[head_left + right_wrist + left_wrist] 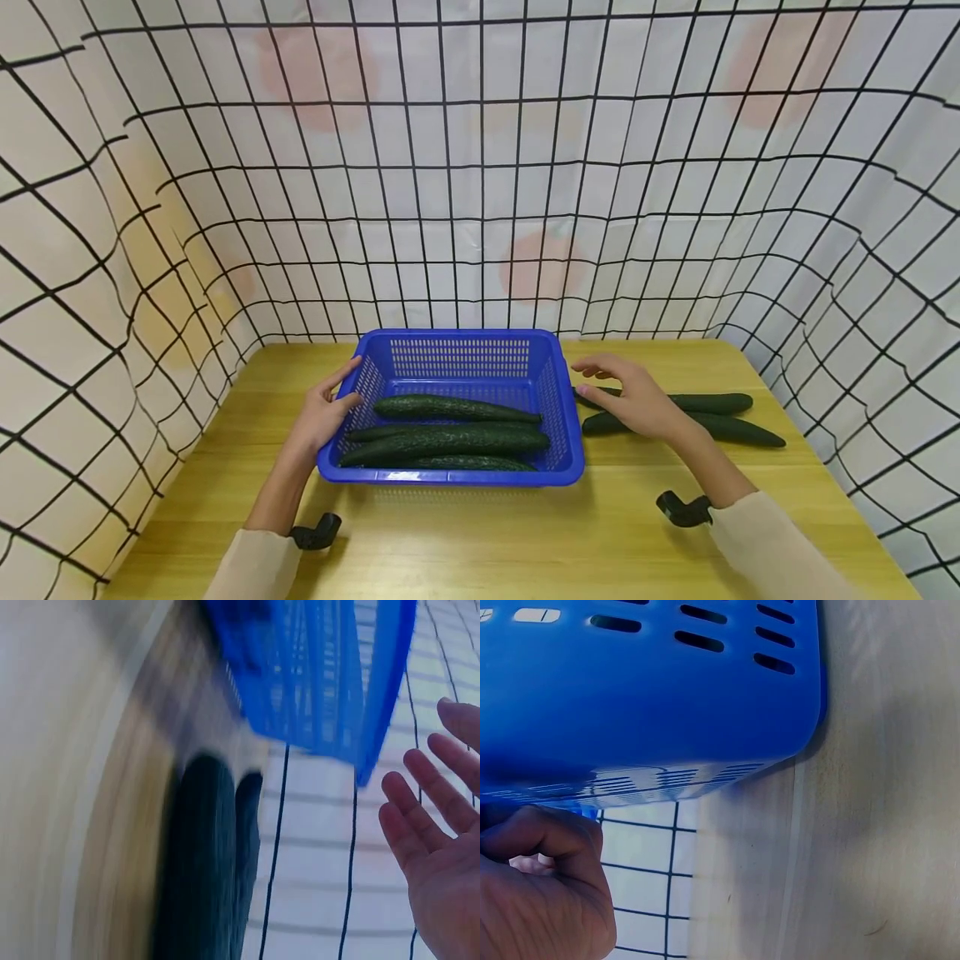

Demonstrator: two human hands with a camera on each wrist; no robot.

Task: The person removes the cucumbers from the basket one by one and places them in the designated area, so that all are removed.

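A blue plastic basket (pixel 450 477) with slotted walls stands on the wooden table. Several dark green cucumbers (pixel 457 408) lie lengthwise inside it, some partly covered by others. My left hand (pixel 322 417) grips the basket's left rim, thumb on the inner side; its curled fingers show beside the slotted wall in the left wrist view. Just outside the right rim, my right hand (pixel 633 400) hovers with fingers spread and holds nothing. Beneath it, two more cucumbers (pixel 738 429) lie on the table, their middles partly hidden by the hand. One blurred cucumber (pixel 199 855) fills the lower right wrist view.
A black wire grid (pixel 480 183) backed by white sheeting encloses the table at the back and both sides. Bare wood of the table (pixel 480 542) shows in front of the basket. Each wrist carries a small black camera (pixel 682 508).
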